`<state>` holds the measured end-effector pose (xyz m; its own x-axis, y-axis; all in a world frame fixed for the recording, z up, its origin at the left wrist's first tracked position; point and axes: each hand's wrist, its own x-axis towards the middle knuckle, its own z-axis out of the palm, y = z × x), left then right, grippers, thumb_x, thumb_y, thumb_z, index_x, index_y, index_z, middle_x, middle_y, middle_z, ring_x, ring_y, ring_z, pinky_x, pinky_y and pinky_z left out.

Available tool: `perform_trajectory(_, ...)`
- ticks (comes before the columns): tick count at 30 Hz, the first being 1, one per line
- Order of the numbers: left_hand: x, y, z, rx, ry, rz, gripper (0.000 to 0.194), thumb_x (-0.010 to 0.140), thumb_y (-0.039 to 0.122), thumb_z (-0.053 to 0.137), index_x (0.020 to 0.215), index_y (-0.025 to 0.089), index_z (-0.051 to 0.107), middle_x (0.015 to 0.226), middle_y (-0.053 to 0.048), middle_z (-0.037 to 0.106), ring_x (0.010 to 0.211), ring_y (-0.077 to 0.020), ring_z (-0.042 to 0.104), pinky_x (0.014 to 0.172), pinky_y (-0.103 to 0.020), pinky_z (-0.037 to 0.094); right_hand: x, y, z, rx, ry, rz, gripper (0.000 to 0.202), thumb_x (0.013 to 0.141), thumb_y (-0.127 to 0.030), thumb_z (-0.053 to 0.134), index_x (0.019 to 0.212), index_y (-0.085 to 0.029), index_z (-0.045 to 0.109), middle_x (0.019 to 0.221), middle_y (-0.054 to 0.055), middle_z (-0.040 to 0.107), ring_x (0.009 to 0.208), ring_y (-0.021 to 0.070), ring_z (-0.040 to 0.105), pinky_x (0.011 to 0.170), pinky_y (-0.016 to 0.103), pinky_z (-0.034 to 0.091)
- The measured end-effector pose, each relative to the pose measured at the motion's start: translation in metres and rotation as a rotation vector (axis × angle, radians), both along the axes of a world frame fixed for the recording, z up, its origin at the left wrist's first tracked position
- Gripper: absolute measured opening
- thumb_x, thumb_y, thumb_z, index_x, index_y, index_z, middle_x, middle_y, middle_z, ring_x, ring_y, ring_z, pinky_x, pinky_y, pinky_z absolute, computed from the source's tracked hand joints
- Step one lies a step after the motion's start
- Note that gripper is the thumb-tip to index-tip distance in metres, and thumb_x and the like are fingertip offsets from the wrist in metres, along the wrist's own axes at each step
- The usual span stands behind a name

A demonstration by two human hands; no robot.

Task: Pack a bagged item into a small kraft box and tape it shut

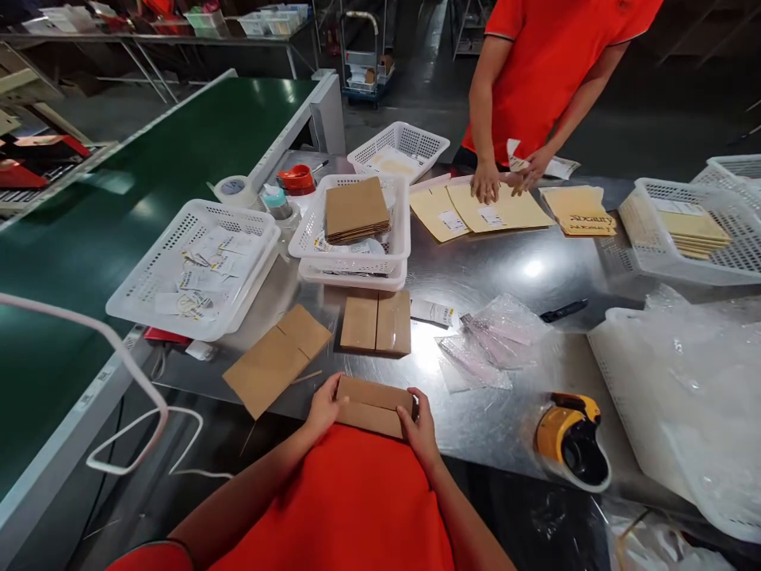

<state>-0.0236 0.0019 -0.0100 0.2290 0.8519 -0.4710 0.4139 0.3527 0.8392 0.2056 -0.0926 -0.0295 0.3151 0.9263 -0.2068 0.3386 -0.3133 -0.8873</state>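
A small brown cardboard box is held between my two hands at the table's near edge, against my red shirt. My left hand grips its left end, thumb on the top. Around the right end my right hand is closed, its thumb pressing on the top flap. Just beyond lies a closed cardboard box with a seam across its top. To its left is a flat, unfolded cardboard piece. Bubble-wrap pouches and a white labelled packet lie to the right.
White baskets hold small packets, stacked cardboard and clear plastic packaging. A yellow tape dispenser stands at the right. Across the table a co-worker handles yellow padded envelopes. A green conveyor belt runs along the left.
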Motion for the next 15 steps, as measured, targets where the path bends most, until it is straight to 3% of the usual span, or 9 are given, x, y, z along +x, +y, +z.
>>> perform_trajectory(5, -0.003, -0.004, 0.009, 0.051, -0.006, -0.032, 0.067, 0.079, 0.018, 0.053, 0.144, 0.021, 0.037, 0.141, -0.007, 0.054, 0.129, -0.0205, 0.051, 0.109, -0.040, 0.043, 0.000, 0.002, 0.004, 0.022, -0.057, 0.031, 0.042, 0.084, -0.044, 0.052, 0.118, -0.020, 0.047, 0.118, 0.013, 0.056, 0.111, 0.0270, 0.055, 0.099, 0.047, 0.047)
perform_trajectory(9, -0.005, -0.005, 0.015, 0.194, 0.133, -0.137, 0.053, 0.081, 0.018, 0.052, 0.133, 0.024, 0.053, 0.155, -0.007, 0.034, 0.137, -0.0246, 0.041, 0.111, -0.044, 0.038, 0.002, -0.001, 0.019, 0.047, -0.168, 0.092, 0.038, 0.088, -0.036, 0.048, 0.123, -0.022, 0.049, 0.135, 0.014, 0.047, 0.125, 0.0272, 0.046, 0.108, 0.049, 0.039)
perform_trajectory(12, -0.004, -0.002, 0.014, 0.215, 0.175, -0.198, 0.050, 0.080, 0.014, 0.050, 0.130, 0.023, 0.055, 0.156, -0.008, 0.032, 0.135, -0.0253, 0.043, 0.109, -0.044, 0.041, 0.011, -0.004, 0.032, 0.064, -0.381, 0.390, 0.038, 0.085, -0.040, 0.058, 0.118, -0.023, 0.057, 0.154, 0.013, 0.028, 0.139, 0.0335, 0.029, 0.113, 0.055, 0.028)
perform_trajectory(15, -0.004, -0.001, 0.012, 0.272, 0.226, -0.288, 0.054, 0.082, 0.011, 0.048, 0.135, 0.022, 0.050, 0.155, -0.009, 0.033, 0.139, -0.0226, 0.039, 0.112, -0.041, 0.038, 0.023, -0.004, 0.037, 0.072, -0.433, 0.665, 0.053, 0.078, -0.054, 0.066, 0.117, -0.019, 0.060, 0.156, 0.017, 0.023, 0.142, 0.0376, 0.021, 0.114, 0.056, 0.026)
